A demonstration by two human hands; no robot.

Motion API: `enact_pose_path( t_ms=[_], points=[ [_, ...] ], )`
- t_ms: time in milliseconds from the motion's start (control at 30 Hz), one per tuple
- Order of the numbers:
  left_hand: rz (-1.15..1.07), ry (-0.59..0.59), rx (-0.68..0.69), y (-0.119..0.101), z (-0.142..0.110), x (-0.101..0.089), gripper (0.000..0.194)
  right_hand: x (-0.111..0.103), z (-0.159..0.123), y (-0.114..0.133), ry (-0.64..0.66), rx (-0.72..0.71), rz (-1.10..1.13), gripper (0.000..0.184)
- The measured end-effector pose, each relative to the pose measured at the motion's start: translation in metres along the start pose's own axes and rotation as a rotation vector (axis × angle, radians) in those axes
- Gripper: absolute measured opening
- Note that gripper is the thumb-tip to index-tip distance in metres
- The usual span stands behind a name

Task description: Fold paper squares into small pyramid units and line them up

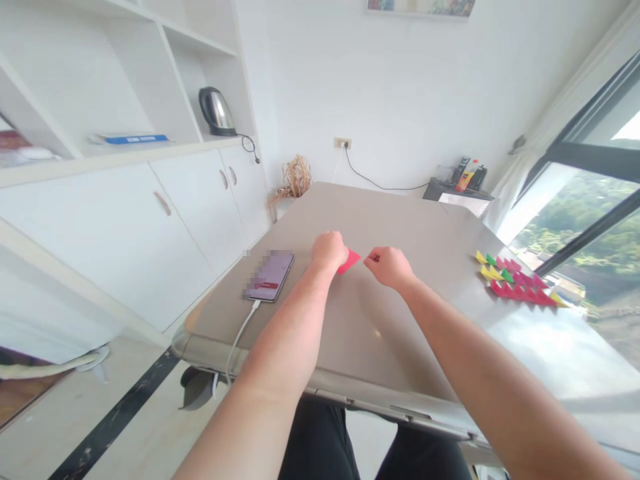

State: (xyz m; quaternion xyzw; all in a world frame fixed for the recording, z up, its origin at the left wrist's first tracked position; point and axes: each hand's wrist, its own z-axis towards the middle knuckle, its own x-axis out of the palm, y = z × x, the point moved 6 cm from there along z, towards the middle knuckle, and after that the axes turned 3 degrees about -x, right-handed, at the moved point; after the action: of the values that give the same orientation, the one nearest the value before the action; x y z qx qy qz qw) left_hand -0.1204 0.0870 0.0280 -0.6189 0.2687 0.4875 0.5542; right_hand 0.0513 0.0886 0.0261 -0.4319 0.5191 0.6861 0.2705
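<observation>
Red paper [351,261] lay at the centre of the frame, partly hidden by the left hand [329,251], whose grip on it could not be made out; the right hand [389,265] was curled closed just beside its tip. A phone [271,276] sat left of centre, folded pieces [523,283] at far right.

left hand [330,249] fingertips hidden, wall picture [421,7] cut off
</observation>
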Motion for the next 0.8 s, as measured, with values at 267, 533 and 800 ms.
enact_pose_path(
  t_ms=[267, 533, 800],
  points=[
    [0.081, 0.134, -0.053, 0.014, -0.002, 0.007, 0.052, 0.036, 0.052, 0.015, 0.102, 0.046, -0.142, 0.041],
    [0.083, 0.144, -0.063, 0.017, 0.001, 0.013, 0.070, 0.044, 0.061, 0.007, 0.140, 0.060, -0.099, 0.023],
    [0.066, 0.158, -0.064, 0.018, 0.001, 0.015, 0.072, 0.042, 0.057, 0.008, 0.068, 0.043, -0.090, 0.034]
  ],
)
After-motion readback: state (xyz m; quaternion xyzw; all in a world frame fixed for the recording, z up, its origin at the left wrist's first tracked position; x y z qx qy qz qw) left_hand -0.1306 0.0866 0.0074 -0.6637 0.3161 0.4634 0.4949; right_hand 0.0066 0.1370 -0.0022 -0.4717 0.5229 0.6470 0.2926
